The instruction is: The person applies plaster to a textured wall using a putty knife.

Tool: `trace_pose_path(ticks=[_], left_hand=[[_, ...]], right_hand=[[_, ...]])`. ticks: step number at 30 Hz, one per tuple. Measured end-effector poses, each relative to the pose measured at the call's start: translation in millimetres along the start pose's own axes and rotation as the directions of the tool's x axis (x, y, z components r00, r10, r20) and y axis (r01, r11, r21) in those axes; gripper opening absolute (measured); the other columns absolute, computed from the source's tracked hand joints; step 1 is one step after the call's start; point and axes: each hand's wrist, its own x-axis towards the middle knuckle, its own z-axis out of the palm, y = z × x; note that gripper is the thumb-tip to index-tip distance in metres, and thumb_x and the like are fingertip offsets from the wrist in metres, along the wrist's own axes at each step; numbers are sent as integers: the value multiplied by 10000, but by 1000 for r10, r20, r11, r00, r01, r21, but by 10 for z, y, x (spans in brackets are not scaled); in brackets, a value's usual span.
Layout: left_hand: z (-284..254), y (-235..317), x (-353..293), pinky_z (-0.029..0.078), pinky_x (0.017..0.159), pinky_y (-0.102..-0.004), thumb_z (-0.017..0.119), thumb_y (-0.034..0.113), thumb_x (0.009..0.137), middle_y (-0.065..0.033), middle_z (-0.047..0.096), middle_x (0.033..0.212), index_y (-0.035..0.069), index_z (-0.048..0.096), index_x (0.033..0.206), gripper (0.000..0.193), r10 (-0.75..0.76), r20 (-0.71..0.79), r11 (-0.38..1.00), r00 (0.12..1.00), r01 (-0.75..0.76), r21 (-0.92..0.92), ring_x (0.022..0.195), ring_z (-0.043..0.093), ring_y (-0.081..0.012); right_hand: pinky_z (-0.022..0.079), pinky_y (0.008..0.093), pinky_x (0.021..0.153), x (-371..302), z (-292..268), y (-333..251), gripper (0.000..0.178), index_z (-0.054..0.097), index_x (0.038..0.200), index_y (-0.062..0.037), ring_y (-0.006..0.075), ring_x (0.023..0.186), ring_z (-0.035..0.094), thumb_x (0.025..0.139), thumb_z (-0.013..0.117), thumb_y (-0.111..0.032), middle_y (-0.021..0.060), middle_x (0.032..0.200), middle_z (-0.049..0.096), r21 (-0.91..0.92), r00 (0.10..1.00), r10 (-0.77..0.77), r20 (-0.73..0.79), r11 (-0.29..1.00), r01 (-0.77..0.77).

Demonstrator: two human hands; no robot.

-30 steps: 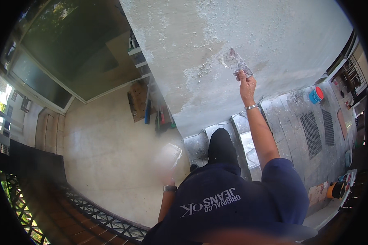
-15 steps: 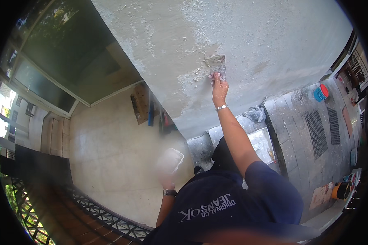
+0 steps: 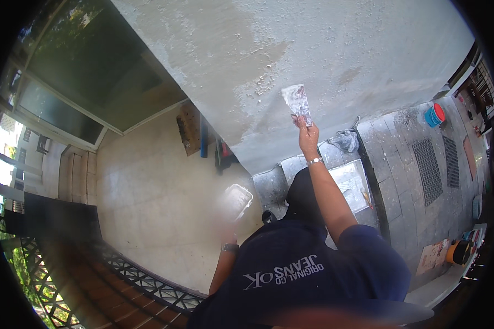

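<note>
In my right hand [image 3: 307,134] is a wide flat putty knife [image 3: 296,100], its blade smeared with white putty. The blade stands just in front of the grey-white wall [image 3: 362,66]; whether it touches, I cannot tell. Lumpy putty [image 3: 265,81] and darker, damp-looking patches mark the wall left of the blade. Low on the left, my left hand [image 3: 229,227] grips a shallow white tray [image 3: 239,202]. A hazy smear in the picture blurs that hand and part of the tray.
A white rectangular tub [image 3: 348,183] and a crumpled plastic bag [image 3: 344,141] lie at the wall's foot. Further right are a blue bucket with red rim [image 3: 434,115] and dark floor grates [image 3: 427,170]. Boards [image 3: 188,131] lean by the wall corner; a metal railing [image 3: 142,282] runs lower left.
My right hand has drawn the putty knife down and right, off the lumpy patch. Its blade has turned to show a putty-covered face. The left hand and tray have shifted slightly.
</note>
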Motion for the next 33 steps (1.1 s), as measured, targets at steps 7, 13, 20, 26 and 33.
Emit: trace_pose_path(ticks=[7, 13, 20, 26, 33], left_hand=[[163, 470, 28, 591, 798, -472, 359, 409, 1025, -171, 578, 1270, 4, 438, 1348, 524, 57, 96, 980, 994, -37, -193, 1090, 636, -304], [275, 682, -160, 581, 813, -472, 375, 436, 1019, -160, 583, 1268, 10, 441, 1349, 544, -62, 116, 922, 991, 102, -373, 1088, 638, -299], [-78, 243, -148, 587, 801, -466, 373, 441, 1017, -157, 550, 1315, 32, 427, 1375, 546, 41, 14, 974, 999, -36, -223, 1131, 613, -297], [-239, 94, -86, 596, 794, -470, 367, 437, 1018, -157, 539, 1328, 32, 415, 1386, 549, 67, -41, 993, 997, -71, -97, 1149, 598, -313], [-259, 46, -58, 593, 798, -482, 373, 441, 1015, -160, 527, 1343, 34, 408, 1392, 556, 80, -19, 994, 997, -81, -74, 1162, 589, -318]], right_hand=[[499, 346, 911, -289, -136, -867, 341, 581, 1255, 7, 289, 1094, 631, 915, 576, -8, 186, 1250, 611, -407, 815, -477, 328, 708, 578], [508, 384, 936, 161, 396, -1104, 473, 551, 1282, 14, 335, 1157, 591, 817, 629, 50, 199, 1269, 589, -512, 564, -708, 426, 325, 795], [530, 382, 872, 182, 710, -1020, 478, 556, 1260, 28, 329, 1091, 612, 789, 637, 50, 207, 1213, 604, -707, 641, -720, 267, 306, 637], [508, 379, 920, 75, 561, -936, 478, 575, 1245, 26, 334, 1124, 596, 772, 642, 50, 194, 1239, 600, -628, 704, -620, 346, 404, 665], [374, 443, 1095, 170, 831, -414, 576, 497, 1345, -15, 360, 1290, 465, 780, 595, 33, 189, 1361, 516, -588, 569, -544, 617, 162, 792]])
